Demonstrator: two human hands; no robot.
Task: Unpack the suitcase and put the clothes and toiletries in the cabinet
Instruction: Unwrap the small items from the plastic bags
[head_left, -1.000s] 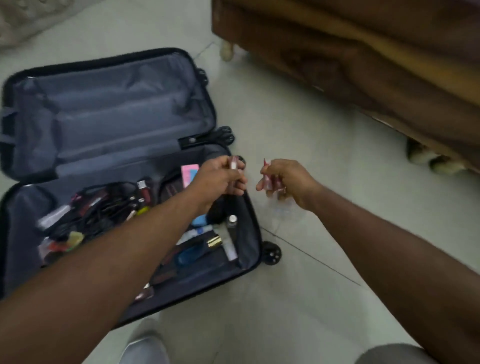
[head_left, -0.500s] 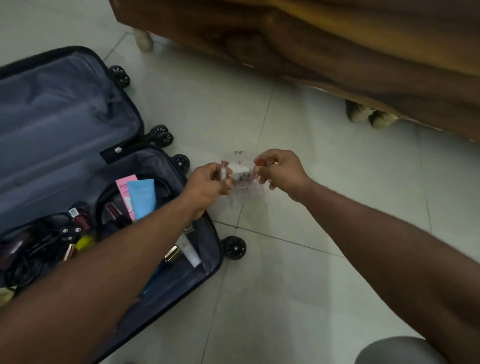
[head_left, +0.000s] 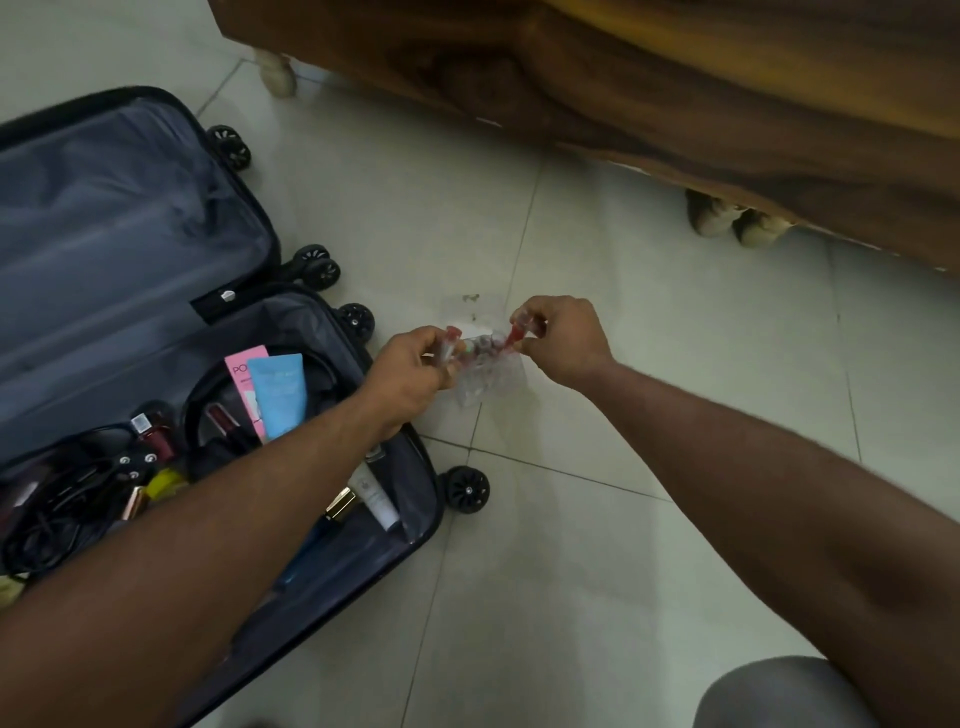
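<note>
An open black suitcase (head_left: 130, 223) lies on the tiled floor at the left, its grey lining showing. Toiletries sit in its lower half: a blue tube (head_left: 278, 395), a pink box (head_left: 241, 371), a white tube (head_left: 376, 501), dark red bottles and black cables. Just right of the suitcase, over the floor, my left hand (head_left: 410, 376) and my right hand (head_left: 563, 340) each pinch an end of a small clear plastic pouch (head_left: 485, 376) with a red-trimmed top. Small items show through the pouch.
A dark wooden piece of furniture (head_left: 623, 93) on short pale feet runs across the top and right. Suitcase wheels (head_left: 466, 489) stick out on the right side. Pale floor tiles spread below my hands. A grey-clad knee (head_left: 779, 696) shows at the bottom right.
My view has swung right, so the suitcase sits further left. Both hands came together over the floor and now hold the clear pouch between them.
</note>
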